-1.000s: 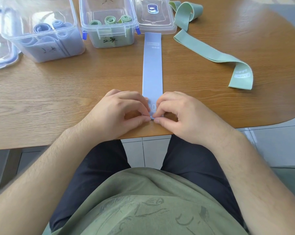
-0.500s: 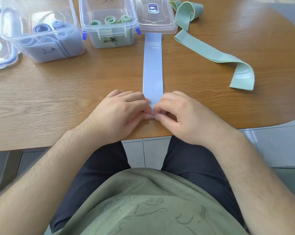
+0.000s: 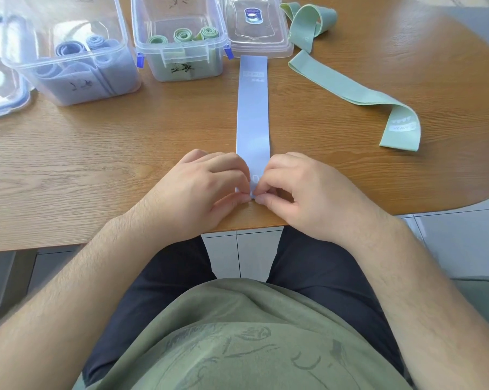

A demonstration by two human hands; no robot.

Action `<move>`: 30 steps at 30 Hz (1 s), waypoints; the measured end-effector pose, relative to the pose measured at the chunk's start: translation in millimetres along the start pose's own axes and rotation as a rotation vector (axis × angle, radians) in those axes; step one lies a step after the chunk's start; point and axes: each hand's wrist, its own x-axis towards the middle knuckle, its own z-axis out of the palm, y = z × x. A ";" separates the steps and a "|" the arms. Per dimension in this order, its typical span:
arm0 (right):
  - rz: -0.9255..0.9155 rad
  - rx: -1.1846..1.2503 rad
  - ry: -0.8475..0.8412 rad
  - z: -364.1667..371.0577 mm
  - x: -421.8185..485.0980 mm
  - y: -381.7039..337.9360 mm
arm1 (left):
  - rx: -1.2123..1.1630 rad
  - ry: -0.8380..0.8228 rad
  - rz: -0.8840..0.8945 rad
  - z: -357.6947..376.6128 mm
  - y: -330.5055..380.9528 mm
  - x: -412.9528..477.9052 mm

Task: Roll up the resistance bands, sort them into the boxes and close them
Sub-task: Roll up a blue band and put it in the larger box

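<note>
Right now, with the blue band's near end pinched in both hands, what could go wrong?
The left hand and right hand pinch only the blue band near its end; a slack grip could let the first turn spring open. That end sits by the table edge, so the roll might slip off.

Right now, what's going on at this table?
A person appears to be starting to roll the blue band, which lies flat on the table. The left hand and right hand both pinch its near end by the table edge. Behind it, the blue box holds rolled blue bands and the green box holds green rolls. Both stand open, with a lid beside the green one. To the right, a long green band and a looped green band lie unrolled.
</note>
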 end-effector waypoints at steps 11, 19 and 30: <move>-0.026 0.011 0.034 2.2 -4.0 -3.4 | -0.050 -0.001 0.014 -1.4 1.4 -1.6; -0.031 0.027 0.025 3.5 -2.4 -2.8 | -0.062 0.011 -0.021 0.8 0.0 -4.4; -0.001 0.036 0.012 4.0 -2.6 -2.4 | -0.081 0.011 -0.055 0.9 0.2 -1.1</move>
